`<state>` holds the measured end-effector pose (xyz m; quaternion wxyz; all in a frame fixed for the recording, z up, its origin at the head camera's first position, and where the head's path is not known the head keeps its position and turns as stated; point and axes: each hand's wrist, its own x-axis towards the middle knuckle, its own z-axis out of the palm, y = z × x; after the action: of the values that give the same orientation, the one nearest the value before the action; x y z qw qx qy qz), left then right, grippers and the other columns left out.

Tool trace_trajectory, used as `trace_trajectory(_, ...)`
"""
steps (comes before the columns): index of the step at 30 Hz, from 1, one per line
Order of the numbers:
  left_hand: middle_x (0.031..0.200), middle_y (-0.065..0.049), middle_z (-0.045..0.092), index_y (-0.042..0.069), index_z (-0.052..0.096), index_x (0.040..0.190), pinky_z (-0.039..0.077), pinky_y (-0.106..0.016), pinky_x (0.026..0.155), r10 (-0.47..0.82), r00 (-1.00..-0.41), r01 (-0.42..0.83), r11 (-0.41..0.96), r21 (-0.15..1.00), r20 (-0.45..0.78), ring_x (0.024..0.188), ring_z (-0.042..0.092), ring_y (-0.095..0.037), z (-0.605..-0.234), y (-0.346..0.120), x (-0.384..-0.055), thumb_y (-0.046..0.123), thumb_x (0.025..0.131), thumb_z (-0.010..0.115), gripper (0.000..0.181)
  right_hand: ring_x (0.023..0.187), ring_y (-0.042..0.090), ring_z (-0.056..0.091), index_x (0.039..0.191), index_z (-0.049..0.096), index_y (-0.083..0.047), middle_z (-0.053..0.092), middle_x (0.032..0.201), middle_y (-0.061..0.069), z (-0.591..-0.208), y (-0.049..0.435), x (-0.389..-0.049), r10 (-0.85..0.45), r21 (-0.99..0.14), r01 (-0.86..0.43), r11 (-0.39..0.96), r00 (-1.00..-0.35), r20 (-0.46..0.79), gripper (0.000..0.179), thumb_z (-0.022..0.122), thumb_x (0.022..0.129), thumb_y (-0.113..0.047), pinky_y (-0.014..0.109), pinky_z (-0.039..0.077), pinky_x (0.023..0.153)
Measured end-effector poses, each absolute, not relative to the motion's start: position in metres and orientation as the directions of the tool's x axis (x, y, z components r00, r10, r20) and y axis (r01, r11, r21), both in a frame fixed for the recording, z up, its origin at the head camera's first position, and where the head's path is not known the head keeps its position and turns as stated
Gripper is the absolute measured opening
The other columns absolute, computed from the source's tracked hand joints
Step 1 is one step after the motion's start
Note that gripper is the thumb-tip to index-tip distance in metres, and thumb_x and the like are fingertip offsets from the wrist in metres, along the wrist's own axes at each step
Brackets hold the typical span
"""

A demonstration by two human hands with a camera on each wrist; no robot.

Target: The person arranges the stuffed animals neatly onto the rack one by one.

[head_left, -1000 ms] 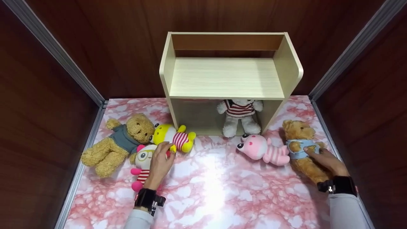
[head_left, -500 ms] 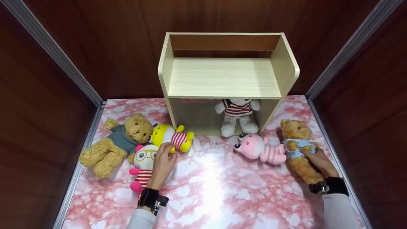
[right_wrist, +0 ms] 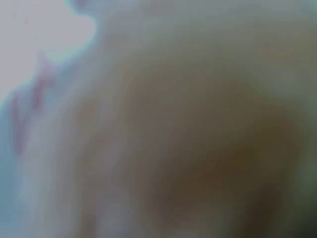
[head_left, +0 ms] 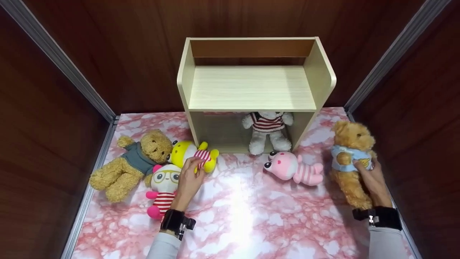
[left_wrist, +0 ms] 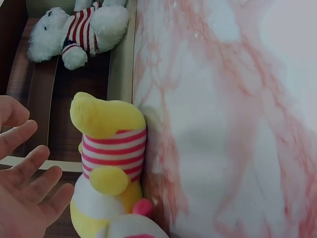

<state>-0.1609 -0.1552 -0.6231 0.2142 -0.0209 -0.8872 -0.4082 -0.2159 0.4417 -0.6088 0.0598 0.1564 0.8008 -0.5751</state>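
We see overhead glare on the marble tabletop [head_left: 237,187] before the shelf [head_left: 251,88]; our right-wrist view is wholly blurred.

Walls: dark brown wood panels [head_left: 118,43] with grey metal corner strips [head_left: 59,59].
Surface: pink and white marble-pattern tabletop [head_left: 251,216].
Furniture: pale wooden two-level open shelf [head_left: 251,88].
Light: bright glare at the tabletop centre.

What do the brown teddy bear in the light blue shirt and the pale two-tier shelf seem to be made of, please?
The brown teddy bear in the light blue shirt, gripped by the right hand, looks like fuzzy plush pile. The pale two-tier shelf looks like matte wood-grain board, perhaps laminate: faint straight grain lines.
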Motion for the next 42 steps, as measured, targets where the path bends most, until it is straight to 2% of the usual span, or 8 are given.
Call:
trace_trajectory(5,0.128,-0.015,0.063,0.002,0.075,0.115,0.055,-0.042,0.082,-0.142,-0.913,0.204,0.654,0.728,0.383,0.098,0.066,-0.029,-0.618,-0.149,-0.165,0.005,0.091,0.071,0.025,0.155,0.033,0.005,0.165,-0.012,-0.008,-0.005,0.171,0.021,-0.589,0.425,-0.217,0.258,-0.938,0.267,0.222,-0.943,-0.208,0.095,0.052,0.104,-0.043,0.039,0.007,0.126)
trace_trajectory(12,0.131,-0.017,0.062,0.001,0.074,0.120,0.050,-0.049,0.101,-0.120,-0.905,0.248,0.632,0.734,0.409,0.120,0.063,-0.034,-0.606,-0.135,-0.175,0.005,0.091,0.070,0.029,0.151,0.017,0.016,0.168,0.000,-0.025,0.000,0.174,0.006,-0.569,0.398,-0.209,0.332,-0.990,0.136,0.027,-0.936,-0.120,0.083,0.051,0.102,-0.031,0.023,0.019,0.118)
trace_trajectory(19,0.137,-0.016,0.058,0.004,0.072,0.123,0.045,-0.046,0.109,-0.078,-0.914,0.278,0.595,0.754,0.399,0.129,0.056,-0.034,-0.594,-0.119,-0.183,0.010,0.093,0.070,0.030,0.151,0.018,0.022,0.166,0.014,-0.017,0.018,0.169,0.010,-0.560,0.366,-0.201,0.372,-0.965,-0.204,-0.165,-0.919,0.131,0.084,0.062,0.098,-0.027,0.018,0.024,0.116)
trace_trajectory(24,0.138,-0.015,0.058,0.004,0.072,0.124,0.047,-0.049,0.105,-0.060,-0.911,0.304,0.572,0.762,0.409,0.129,0.054,-0.036,-0.587,-0.109,-0.186,0.007,0.093,0.070,0.030,0.148,0.032,0.030,0.162,0.025,-0.009,0.034,0.160,0.018,-0.558,0.337,-0.203,0.397,-0.809,-0.468,-0.357,-0.860,0.322,0.095,0.082,0.090,-0.029,0.028,0.032,0.118)
trace_trajectory(26,0.138,-0.015,0.057,0.004,0.072,0.125,0.046,-0.050,0.106,-0.054,-0.911,0.311,0.564,0.765,0.410,0.128,0.054,-0.036,-0.584,-0.105,-0.186,0.005,0.093,0.070,0.032,0.148,0.035,0.030,0.163,0.023,-0.009,0.035,0.160,0.019,-0.556,0.324,-0.203,0.400,-0.779,-0.497,-0.384,-0.849,0.345,0.091,0.078,0.092,-0.020,0.031,0.032,0.120)
trace_trajectory(31,0.143,-0.012,0.055,0.004,0.066,0.133,0.043,-0.050,0.110,-0.010,-0.918,0.332,0.530,0.780,0.397,0.132,0.052,-0.033,-0.579,-0.094,-0.186,0.011,0.093,0.069,0.041,0.152,0.030,0.026,0.166,0.010,-0.011,0.024,0.167,0.017,-0.553,0.293,-0.196,0.363,-0.881,-0.391,-0.268,-0.888,0.283,0.086,0.052,0.093,0.002,0.029,0.024,0.123)
trace_trajectory(37,0.154,-0.013,0.048,0.003,0.044,0.153,0.041,-0.048,0.113,0.113,-0.915,0.398,0.411,0.820,0.387,0.139,0.047,-0.029,-0.576,-0.081,-0.181,0.026,0.099,0.067,0.063,0.133,0.030,0.047,0.162,0.021,-0.014,0.044,0.151,0.016,-0.558,0.252,-0.198,0.277,-0.914,-0.357,-0.191,-0.913,0.298,0.089,0.055,0.084,0.013,0.030,0.040,0.112)
trace_trajectory(42,0.161,-0.016,0.039,0.003,0.029,0.160,0.041,-0.053,0.112,0.278,-0.884,0.452,0.303,0.839,0.376,0.140,0.046,-0.034,-0.578,-0.066,-0.176,0.043,0.102,0.062,0.078,0.131,0.028,0.048,0.163,0.017,-0.017,0.043,0.150,0.012,-0.562,0.217,-0.202,0.217,-0.899,-0.397,-0.187,-0.909,0.356,0.098,0.057,0.080,0.016,0.032,0.039,0.113)
